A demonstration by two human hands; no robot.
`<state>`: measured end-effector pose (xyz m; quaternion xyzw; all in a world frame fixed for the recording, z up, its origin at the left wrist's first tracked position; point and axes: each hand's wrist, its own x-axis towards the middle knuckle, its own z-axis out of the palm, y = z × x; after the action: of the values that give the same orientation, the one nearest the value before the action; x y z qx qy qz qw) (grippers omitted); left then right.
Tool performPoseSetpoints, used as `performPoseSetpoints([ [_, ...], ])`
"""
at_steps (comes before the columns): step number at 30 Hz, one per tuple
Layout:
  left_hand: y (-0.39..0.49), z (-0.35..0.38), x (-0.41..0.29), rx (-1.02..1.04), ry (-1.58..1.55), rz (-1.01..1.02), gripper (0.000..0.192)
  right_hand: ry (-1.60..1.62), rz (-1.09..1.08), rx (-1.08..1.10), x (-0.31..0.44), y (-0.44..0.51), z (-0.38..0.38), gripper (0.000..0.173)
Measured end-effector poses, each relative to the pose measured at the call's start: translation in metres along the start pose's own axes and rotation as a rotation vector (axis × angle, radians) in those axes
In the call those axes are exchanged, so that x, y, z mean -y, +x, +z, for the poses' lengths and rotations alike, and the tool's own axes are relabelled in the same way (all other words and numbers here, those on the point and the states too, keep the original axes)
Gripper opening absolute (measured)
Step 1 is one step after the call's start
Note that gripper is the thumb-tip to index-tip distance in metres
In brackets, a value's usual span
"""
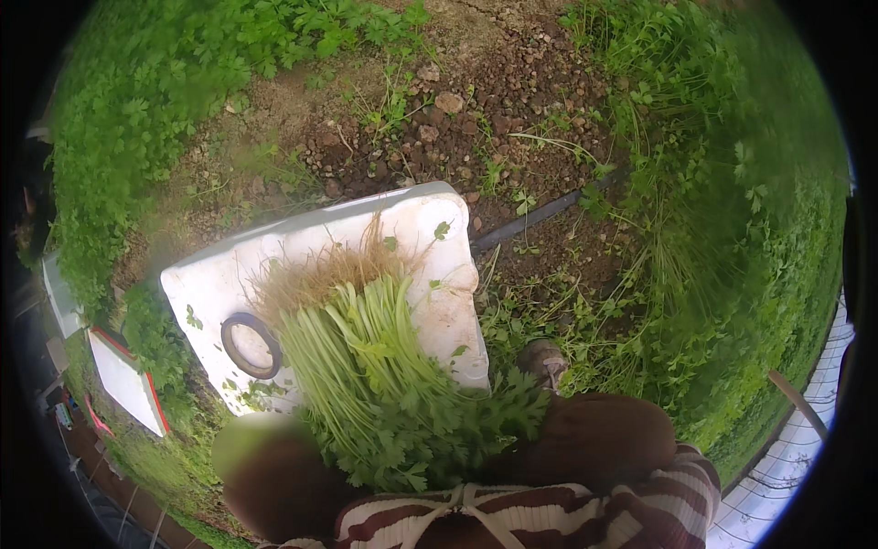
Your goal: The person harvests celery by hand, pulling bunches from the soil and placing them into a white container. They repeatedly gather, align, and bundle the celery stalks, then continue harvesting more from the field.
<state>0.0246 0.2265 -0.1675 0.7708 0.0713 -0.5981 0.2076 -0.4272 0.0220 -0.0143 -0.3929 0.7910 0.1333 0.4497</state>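
Note:
Neither of my hands is in view. Before me, at my knees, lies a white foam box or slab [449, 316], tilted slightly, with soil stains on it. A bunch of leafy green stalks with roots [370, 357], like celery or parsley, rests across it. Its pale brown roots point away from me, and its leaves reach down between my knees. A dark ring, seemingly a roll of tape [230, 343], lies flat on the foam to the left of the stalks. Small loose leaves are scattered on the white surface.
Dense green plants grow at the left [123, 158] and right [761, 226]. Bare clumpy soil [507, 89] lies beyond the foam, with a dark strip or hose [528, 219] across it. A shoe [545, 362] shows near my right knee. A white panel with red edges [123, 377] stands at left.

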Motion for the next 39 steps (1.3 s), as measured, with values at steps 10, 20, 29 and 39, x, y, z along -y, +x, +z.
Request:
performPoseSetpoints([
  [10, -0.033, -0.088, 0.044, -0.161, 0.053, 0.250, 0.055, 0.053, -0.223, 0.001, -0.040, 0.038, 0.038, 0.045],
  [20, -0.040, -0.223, 0.010, -0.708, -0.015, 0.539, 0.055, 0.032, -0.470, -0.004, 0.029, 0.017, -0.022, 0.044],
  [29, -0.054, -0.185, -0.073, -0.721, 0.155, 0.840, 0.078, -0.110, -0.799, -0.017, 0.129, -0.093, -0.088, 0.035],
  [39, -0.075, -0.193, -0.056, -0.603, 0.067, 0.865, 0.067, -0.753, -1.075, 0.098, 0.254, -0.107, -0.025, 0.036],
])
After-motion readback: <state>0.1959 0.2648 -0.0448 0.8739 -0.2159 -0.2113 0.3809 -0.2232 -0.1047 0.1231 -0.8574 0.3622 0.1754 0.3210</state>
